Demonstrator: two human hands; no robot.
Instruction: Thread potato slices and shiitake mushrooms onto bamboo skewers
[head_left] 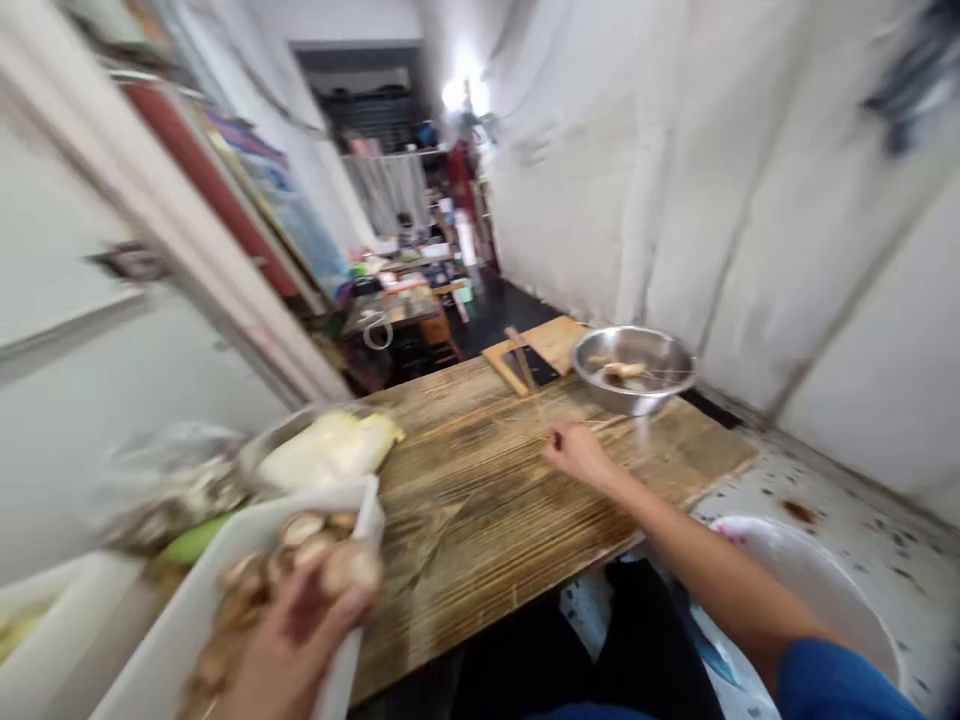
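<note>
My left hand (300, 630) is over the near end of a long white bin (371, 515), its fingers closed round a pale, round-cut mushroom (351, 570). More mushrooms (244, 590) with pale cut faces and brown skin lie in that bin. Above the middle of the wooden table, my right hand (577, 450) is a fist around thin bamboo skewers (529, 370), which slant away up and to the left. Motion blurs them, so their number cannot be told. Beyond this hand stands a steel bowl (637, 400) holding a few pale pieces on thin sticks.
The wooden table (450, 500) carries a board (562, 340) with a dark flat rectangle (534, 367) on it. Left are a cabbage (330, 450), a plastic bag (172, 450) and another white bin (82, 620). A white bucket (817, 580) stands on the floor at right, near the wall.
</note>
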